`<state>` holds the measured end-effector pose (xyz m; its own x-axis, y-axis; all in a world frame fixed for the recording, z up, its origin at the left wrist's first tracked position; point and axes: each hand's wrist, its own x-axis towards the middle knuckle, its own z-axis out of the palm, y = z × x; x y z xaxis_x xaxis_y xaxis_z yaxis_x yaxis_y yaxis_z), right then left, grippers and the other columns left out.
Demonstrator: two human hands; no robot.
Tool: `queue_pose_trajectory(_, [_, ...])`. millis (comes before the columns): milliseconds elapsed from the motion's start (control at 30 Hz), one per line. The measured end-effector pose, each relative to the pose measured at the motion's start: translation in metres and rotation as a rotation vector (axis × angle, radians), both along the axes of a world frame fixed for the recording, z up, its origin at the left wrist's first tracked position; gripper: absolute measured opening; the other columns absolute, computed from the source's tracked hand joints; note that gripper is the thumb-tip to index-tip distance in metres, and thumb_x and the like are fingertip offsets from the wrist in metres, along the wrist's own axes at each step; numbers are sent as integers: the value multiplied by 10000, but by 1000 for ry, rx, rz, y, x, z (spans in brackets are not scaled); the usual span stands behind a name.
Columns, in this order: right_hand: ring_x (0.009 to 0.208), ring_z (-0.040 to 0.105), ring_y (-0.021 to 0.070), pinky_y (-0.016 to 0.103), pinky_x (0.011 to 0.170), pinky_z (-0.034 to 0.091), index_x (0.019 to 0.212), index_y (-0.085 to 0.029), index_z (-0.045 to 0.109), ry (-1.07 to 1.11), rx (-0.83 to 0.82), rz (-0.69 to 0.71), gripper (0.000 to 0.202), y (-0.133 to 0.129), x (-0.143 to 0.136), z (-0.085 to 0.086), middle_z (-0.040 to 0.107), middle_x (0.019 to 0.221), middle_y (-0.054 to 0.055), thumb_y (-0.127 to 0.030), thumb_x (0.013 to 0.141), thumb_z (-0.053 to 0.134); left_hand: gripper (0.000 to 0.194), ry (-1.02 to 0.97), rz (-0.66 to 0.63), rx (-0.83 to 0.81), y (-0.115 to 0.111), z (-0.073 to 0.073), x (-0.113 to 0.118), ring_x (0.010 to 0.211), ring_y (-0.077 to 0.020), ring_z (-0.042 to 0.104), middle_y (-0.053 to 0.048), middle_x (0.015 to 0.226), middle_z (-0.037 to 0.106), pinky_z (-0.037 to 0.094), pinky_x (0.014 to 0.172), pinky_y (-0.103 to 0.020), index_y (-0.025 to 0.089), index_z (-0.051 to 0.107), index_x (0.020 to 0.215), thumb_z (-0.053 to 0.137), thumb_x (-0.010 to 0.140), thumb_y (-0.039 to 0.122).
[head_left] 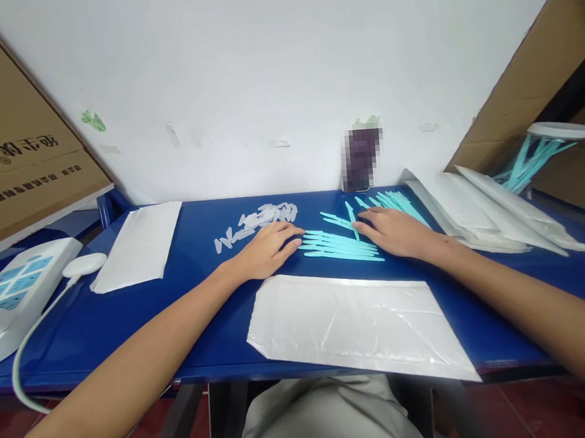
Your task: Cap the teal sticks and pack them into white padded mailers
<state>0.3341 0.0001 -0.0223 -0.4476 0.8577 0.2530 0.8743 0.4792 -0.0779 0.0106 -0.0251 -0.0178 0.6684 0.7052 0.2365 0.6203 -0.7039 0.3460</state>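
Several teal sticks (342, 247) lie side by side on the blue table, between my two hands. My left hand (273, 248) rests at their left ends, thumb and fingers apart, with nothing gripped. Over the right part of the sticks is my right hand (386, 231), its thumb and forefinger near a slanted teal stick (351, 215); whether it grips one I cannot make out. More teal sticks (399, 201) fan out behind my right hand. Small translucent pieces (267, 215) lie in a loose pile beyond my left hand. A white plastic sleeve (350, 325) lies flat in front of me.
A white packet (141, 246) and a power strip (27, 291) with a white cable are at the left. White sleeves (477, 213) are stacked at the right, near a clear jar of teal sticks (533, 155). A pixelated phone-like object (361, 159) leans on the wall.
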Motion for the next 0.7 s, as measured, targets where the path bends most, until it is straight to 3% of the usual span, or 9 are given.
queue_pose_trajectory(333, [1108, 684, 314, 447, 956, 510, 1132, -164, 730, 40, -44, 46, 544, 1, -4, 6, 743, 1197, 141, -467, 1050, 286, 496, 7, -9, 12, 1, 0, 1, 1254, -292, 528, -140, 1338, 602, 406, 1091, -498, 179, 580, 1358, 286, 1076, 462])
queue_pose_trajectory(533, [1252, 617, 342, 476, 1051, 479, 1320, -83, 648, 43, -53, 69, 567, 0, -10, 4, 657, 1365, 192, -468, 1028, 350, 482, 27, -1, 0, 1, 1, 1, 1271, -296, 517, -143, 1348, 590, 397, 1099, -498, 173, 574, 1361, 299, 1076, 448])
queue_pose_trajectory(700, [1277, 610, 324, 461, 1095, 459, 1330, -96, 656, 31, -68, 76, 486, 4, -8, 3, 656, 1380, 164, -329, 987, 402, 470, 32, -7, -1, 1, 0, 0, 1282, -293, 512, -143, 1361, 580, 395, 1103, -492, 175, 565, 1371, 303, 1078, 433])
